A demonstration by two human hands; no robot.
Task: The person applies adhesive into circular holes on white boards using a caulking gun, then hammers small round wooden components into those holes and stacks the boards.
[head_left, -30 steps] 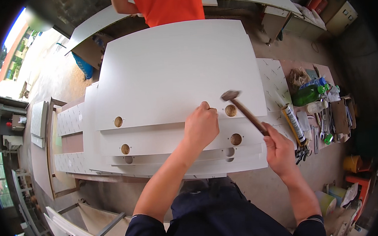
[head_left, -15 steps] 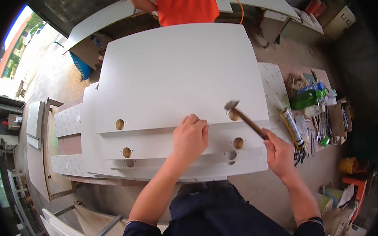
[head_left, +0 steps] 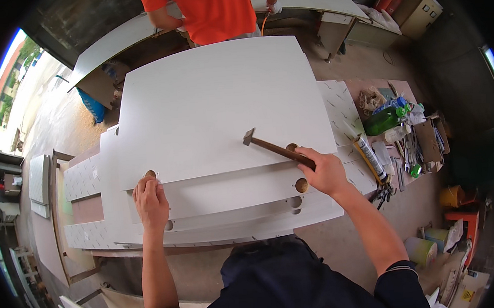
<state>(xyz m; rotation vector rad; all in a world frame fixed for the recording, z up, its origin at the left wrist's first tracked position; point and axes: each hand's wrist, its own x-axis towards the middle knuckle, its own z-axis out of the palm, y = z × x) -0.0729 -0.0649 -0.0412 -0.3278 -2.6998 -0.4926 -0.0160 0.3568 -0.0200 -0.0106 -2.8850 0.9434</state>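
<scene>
Left hand [head_left: 150, 202] laid flat at round hole [head_left: 150, 174], near left edge of top white panel [head_left: 215, 105]. Hammer [head_left: 278, 148] gripped by right hand [head_left: 326, 171] near right edge, head raised over panel. Person in orange shirt [head_left: 214, 10] seen beyond far edge.

My one view sits on the head, looking steeply down. It hangs close above the white panels [head_left: 215, 110]. Fisheye bends the edges.

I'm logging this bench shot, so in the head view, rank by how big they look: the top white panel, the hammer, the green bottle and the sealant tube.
1. top white panel
2. hammer
3. sealant tube and green bottle: look alike, unranked.
</scene>
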